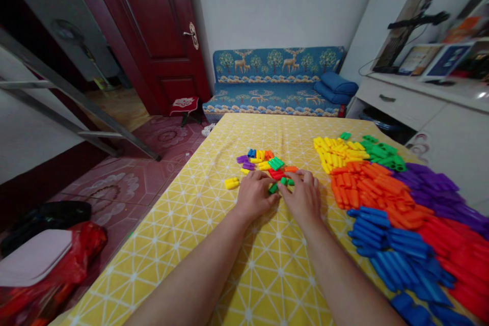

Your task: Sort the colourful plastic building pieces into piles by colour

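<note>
Several green pcs (273, 188) btwn L grip (260, 192) and R grip (301, 193), both curled, can't tell if holding; I'd pinch lightly, w/o nudging nearby red pcs (276, 173).

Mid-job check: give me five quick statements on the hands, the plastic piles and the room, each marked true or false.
1. The left hand and right hand are both at the group of mixed-colour pieces. True.
2. The orange pile lies between the yellow pile and the blue pile. True.
3. The blue pile is farther from the person than the yellow pile. False: the blue pile is nearer.
4. The purple pile is left of both hands. False: it is to their right.
5. The sofa stands beyond the tablecloth's far edge. True.
</note>
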Demonstrator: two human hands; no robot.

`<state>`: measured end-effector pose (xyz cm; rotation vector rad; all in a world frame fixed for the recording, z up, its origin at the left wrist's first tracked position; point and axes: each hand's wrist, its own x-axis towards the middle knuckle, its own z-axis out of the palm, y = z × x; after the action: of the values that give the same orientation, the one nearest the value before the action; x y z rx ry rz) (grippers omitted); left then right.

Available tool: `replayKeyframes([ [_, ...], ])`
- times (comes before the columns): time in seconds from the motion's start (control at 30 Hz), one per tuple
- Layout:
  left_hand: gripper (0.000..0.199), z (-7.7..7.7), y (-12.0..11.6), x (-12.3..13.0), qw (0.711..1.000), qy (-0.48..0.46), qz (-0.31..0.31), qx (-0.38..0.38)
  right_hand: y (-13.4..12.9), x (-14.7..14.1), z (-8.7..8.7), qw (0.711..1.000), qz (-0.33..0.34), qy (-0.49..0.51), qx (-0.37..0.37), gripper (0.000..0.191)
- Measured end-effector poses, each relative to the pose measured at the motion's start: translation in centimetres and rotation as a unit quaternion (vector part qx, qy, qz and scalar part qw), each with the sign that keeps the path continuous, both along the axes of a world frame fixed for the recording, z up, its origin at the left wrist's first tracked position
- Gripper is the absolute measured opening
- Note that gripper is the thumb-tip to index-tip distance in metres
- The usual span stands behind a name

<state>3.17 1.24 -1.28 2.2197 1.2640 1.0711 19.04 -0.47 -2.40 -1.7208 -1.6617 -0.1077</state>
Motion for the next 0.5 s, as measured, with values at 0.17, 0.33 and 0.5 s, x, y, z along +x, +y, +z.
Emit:
replayKeyframes([
  [0.17,0.027,-0.7,1.0,-0.2,0.998,-0.053,0.000,-0.035,0.0,-0.6,0.0,1.000,0.021,0.002,-0.021,0.024],
  [0.33,0.018,-1.2,1.8,0.4,0.940,-0.314,0.047,-0.127,0.6,-1.9,-0.3,0.983,0.112,0.142,-0.014,0.023],
  [0.5,0.042,-0.2,1.9,0.2,0.747,-0.578,-0.078,-0.321,0.6,-2.6,0.8,0.822,0.181,0.540,0.005,0.039],
])
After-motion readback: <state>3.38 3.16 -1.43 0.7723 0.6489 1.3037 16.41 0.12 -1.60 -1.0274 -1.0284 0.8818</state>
